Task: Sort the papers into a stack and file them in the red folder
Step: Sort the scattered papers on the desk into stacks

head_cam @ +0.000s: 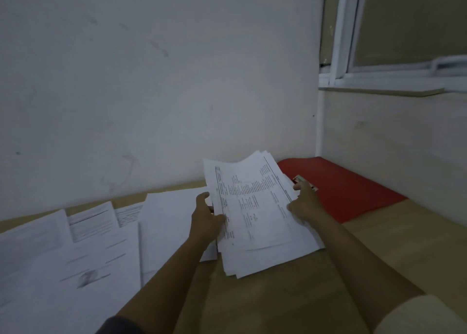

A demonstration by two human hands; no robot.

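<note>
A stack of printed white papers (255,212) is held above the wooden table, its far end tilted up toward the wall. My left hand (206,218) grips the stack's left edge, thumb on top. My right hand (304,202) grips its right edge. The red folder (346,184) lies shut and flat in the table's far right corner, just beyond my right hand, with a small label on its cover. Several loose printed sheets (75,253) lie spread over the left half of the table, overlapping one another.
The wooden table (278,295) meets a white wall at the back and a second wall on the right. A window with a white frame (353,76) and a sill sits above the right wall.
</note>
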